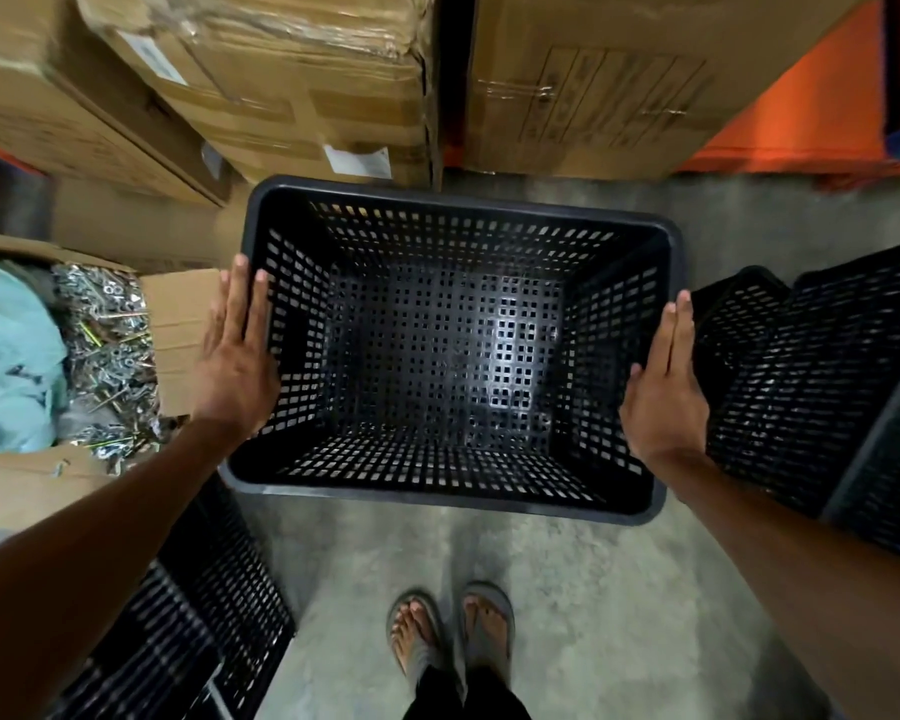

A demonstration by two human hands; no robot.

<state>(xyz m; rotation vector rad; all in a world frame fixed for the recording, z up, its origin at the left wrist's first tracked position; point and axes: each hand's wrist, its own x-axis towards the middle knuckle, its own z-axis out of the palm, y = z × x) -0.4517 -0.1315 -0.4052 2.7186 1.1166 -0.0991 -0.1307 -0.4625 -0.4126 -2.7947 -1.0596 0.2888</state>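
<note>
We press our left hand (237, 350) flat, fingers straight and together, against the black mesh basket (437, 497) on its side nearest the open carton of screws (178, 317). Our right hand (666, 376) lies equally flat on the far side. The basket is just beside that carton.

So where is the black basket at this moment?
In the head view the black basket is mid-frame, between the left hand and right hand pressed flat on its side walls, below the cardboard boxes, with the box of bolts to its left.

The concrete floor (619, 615) carries spare black baskets (801, 387) and sandalled feet (450, 636).
</note>
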